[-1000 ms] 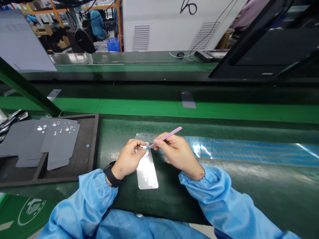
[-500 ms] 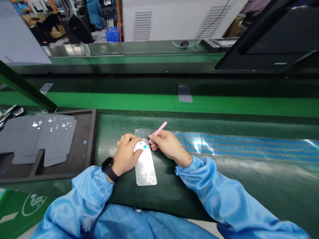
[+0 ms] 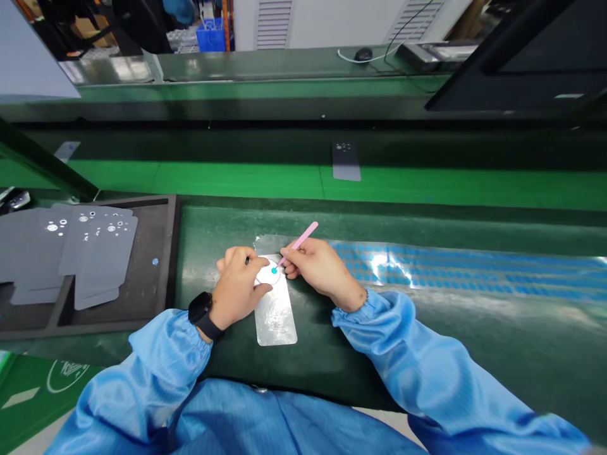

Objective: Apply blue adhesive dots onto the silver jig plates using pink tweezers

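A shiny phone back panel [image 3: 275,316] lies on the green worktop in front of me. My left hand [image 3: 239,281] grips its upper left part, thumb and forefinger on either side of a white rounded area [image 3: 263,274]. My right hand [image 3: 317,266] pinches pink tweezers [image 3: 304,236], slanted with the tip down. At that tip, over the white area, is a small blue sticker [image 3: 274,270]; whether it touches the panel I cannot tell. To the right runs a clear sheet with rows of blue stickers [image 3: 450,268], its left end behind the panel.
On the left, a dark divided tray [image 3: 173,253] holds several grey phone back panels [image 3: 107,253]. Beyond the worktop, another grey panel [image 3: 346,162] lies on the green belt [image 3: 246,183]. A dark monitor-like screen [image 3: 535,69] overhangs the far right.
The view has tipped downward slightly, so the scene sits higher. Both hands stay at the panel, with the tweezer tip still at the blue sticker.
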